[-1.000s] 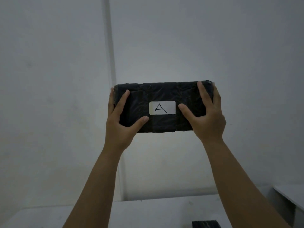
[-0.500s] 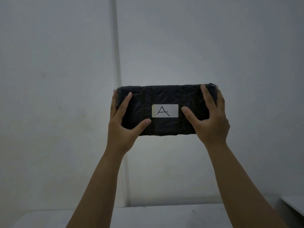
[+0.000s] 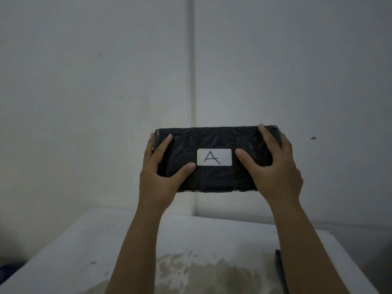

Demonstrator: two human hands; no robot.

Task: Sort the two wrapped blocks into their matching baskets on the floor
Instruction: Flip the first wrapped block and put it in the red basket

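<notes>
A black wrapped block [image 3: 214, 139] with a white label marked "A" [image 3: 214, 157] is held up in front of the wall, long side level. My left hand [image 3: 161, 177] grips its left end and my right hand [image 3: 273, 172] grips its right end, thumbs on the near face beside the label. A sliver of a second dark block [image 3: 279, 266] shows on the table behind my right forearm, mostly hidden. No baskets are in view.
A white table [image 3: 84, 262] with a worn, stained patch fills the lower part of the view, its back edge against a pale wall [image 3: 106, 81] with a vertical seam. Something dark blue peeks in at the far lower left [image 3: 6, 270].
The view has tilted down, so more of the table shows. The block and both hands have come lower and slightly closer, with the grip unchanged.
</notes>
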